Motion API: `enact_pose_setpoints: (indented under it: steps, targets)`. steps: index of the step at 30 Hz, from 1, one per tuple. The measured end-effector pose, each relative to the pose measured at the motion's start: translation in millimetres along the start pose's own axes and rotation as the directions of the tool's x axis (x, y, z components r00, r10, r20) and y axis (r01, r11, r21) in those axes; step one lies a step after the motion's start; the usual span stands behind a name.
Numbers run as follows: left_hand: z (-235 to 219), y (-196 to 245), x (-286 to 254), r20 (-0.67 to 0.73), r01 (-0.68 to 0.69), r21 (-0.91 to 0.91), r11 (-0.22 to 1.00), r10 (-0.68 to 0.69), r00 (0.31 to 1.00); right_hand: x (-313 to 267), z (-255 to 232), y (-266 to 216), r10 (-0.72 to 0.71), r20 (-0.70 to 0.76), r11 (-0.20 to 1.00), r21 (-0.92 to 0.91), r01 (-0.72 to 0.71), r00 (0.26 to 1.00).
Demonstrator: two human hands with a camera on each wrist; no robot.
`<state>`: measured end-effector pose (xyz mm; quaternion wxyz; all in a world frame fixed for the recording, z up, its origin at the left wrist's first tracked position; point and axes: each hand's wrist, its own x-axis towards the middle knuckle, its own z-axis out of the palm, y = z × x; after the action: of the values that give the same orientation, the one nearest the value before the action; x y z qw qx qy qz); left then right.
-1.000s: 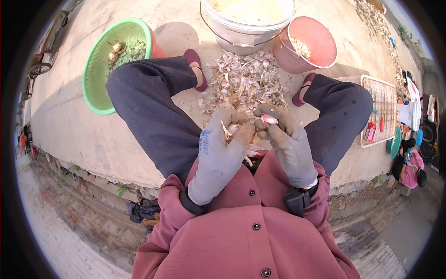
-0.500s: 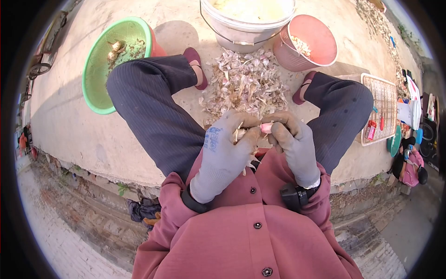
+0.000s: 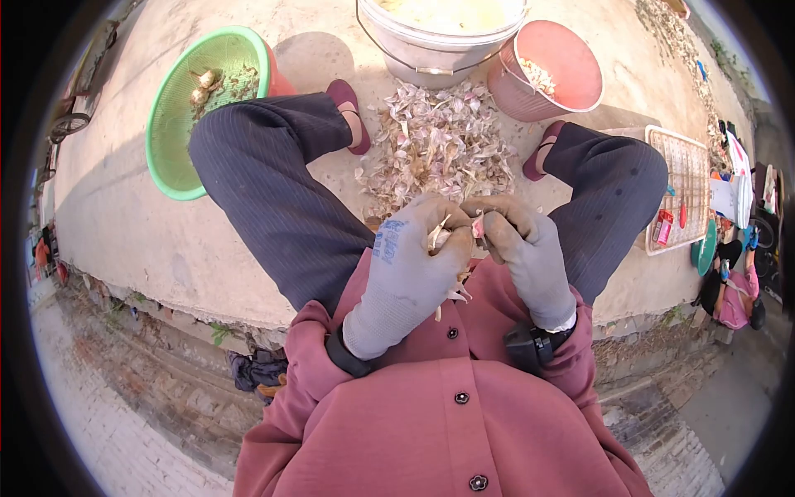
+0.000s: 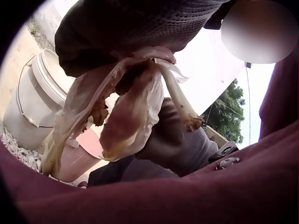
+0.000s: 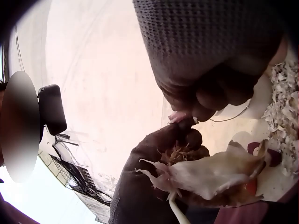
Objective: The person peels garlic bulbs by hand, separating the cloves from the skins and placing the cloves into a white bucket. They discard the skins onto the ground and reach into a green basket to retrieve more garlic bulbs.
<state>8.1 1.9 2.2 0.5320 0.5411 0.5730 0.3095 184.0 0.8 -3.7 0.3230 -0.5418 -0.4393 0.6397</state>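
Grey gloves are covering both hands: your left hand, fingers curled, is holding garlic with loose husk hanging below, while your right hand is pinching a pink clove between thumb and fingers, just beside the left fingertips. Between your feet, skins are lying near the white bucket and the pink bucket.

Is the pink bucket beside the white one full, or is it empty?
Neither: the pink bucket holds some pale cloves low inside; the head view shows much bare inner wall.
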Motion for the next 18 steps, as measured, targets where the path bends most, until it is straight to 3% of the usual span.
enact_pose_setpoints:
  steps: [4,9,11,13,14,16,18]
  targets:
    - [0.9,-3.1,0.6,-0.02,-0.07,0.004,0.998,0.07,0.997,-1.1,2.6,2.7,0.051,0.045,0.995,0.088,-0.055,0.998]
    - [3.5,2.2,0.9,0.016,0.123,-0.12,0.985,-0.122,0.992,-6.2,2.9,2.8,0.012,0.085,0.995,0.094,-0.02,0.996]
    - [5.6,-2.2,1.8,-0.005,0.058,-0.053,0.997,-0.059,0.998,-7.5,7.5,0.9,0.013,0.095,0.988,0.15,-0.027,0.995]
    - [5.6,-3.5,2.3,-0.035,-0.059,0.045,0.997,0.061,0.998,-4.9,15.1,0.2,-0.146,0.045,0.983,-0.102,0.15,0.988]
    - [5.2,-3.8,2.2,-0.035,-0.059,0.046,0.997,0.06,0.998,-4.7,16.1,1.6,-0.146,0.045,0.984,-0.101,0.15,0.988]
    - [7.8,-2.2,2.5,-0.015,-0.024,-0.001,1.0,0.024,1.0,-5.6,13.2,3.9,0.073,-0.036,0.99,0.123,-0.068,0.997]
    - [1.0,-1.3,2.1,-0.024,0.015,0.018,1.0,-0.015,1.0,-5.6,1.9,4.5,0.086,-0.059,0.986,0.148,-0.077,0.995]
